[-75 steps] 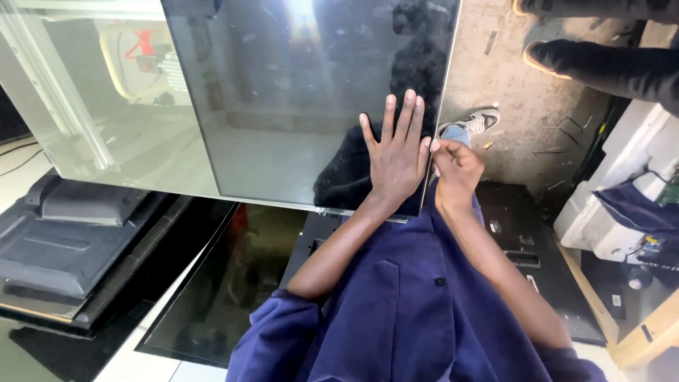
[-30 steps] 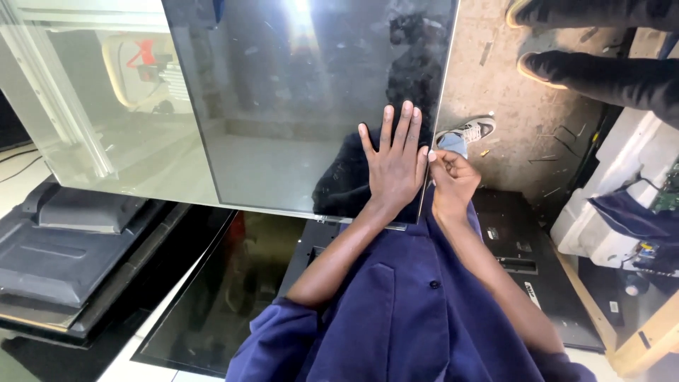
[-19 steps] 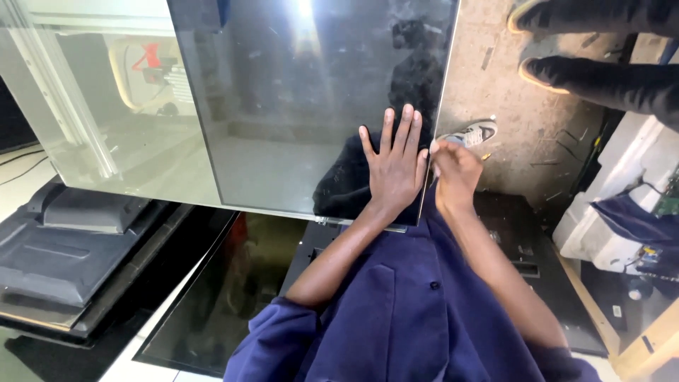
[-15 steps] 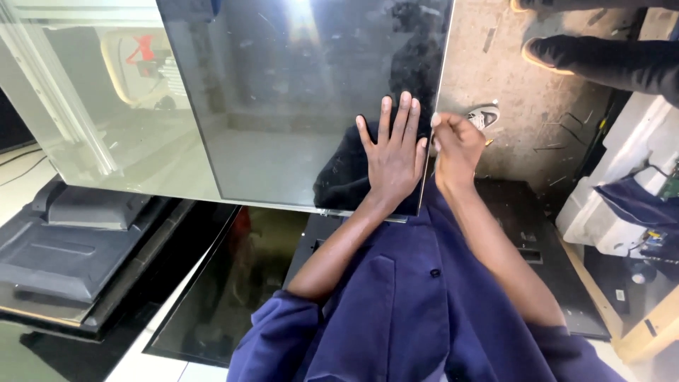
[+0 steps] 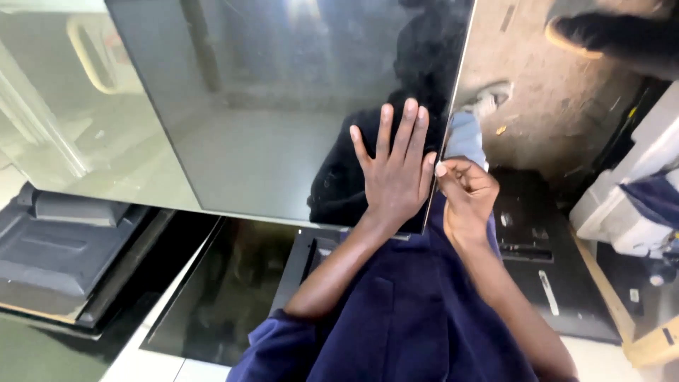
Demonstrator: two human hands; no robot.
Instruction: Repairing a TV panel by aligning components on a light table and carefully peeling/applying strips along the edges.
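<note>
A large dark glossy flat panel (image 5: 283,106) lies before me, reflecting the room. My left hand (image 5: 393,170) is pressed flat on it near its right edge, fingers spread. My right hand (image 5: 463,194) sits just beside that edge, thumb and fingers pinched at the panel's thin right rim (image 5: 442,155). What the fingers pinch is too small to make out. Both forearms come out of dark blue sleeves (image 5: 396,318).
Another dark screen (image 5: 219,297) lies below the panel. A grey plastic back cover (image 5: 64,247) sits at the left, a black cover (image 5: 537,240) at the right. A person's dark shoe (image 5: 601,35) stands on the dusty floor at top right. White and blue items (image 5: 636,205) crowd the right edge.
My left hand has stayed flat on the panel. My right hand has slid a little down along the panel's right edge, still pinching at it. The view has shifted slightly.
</note>
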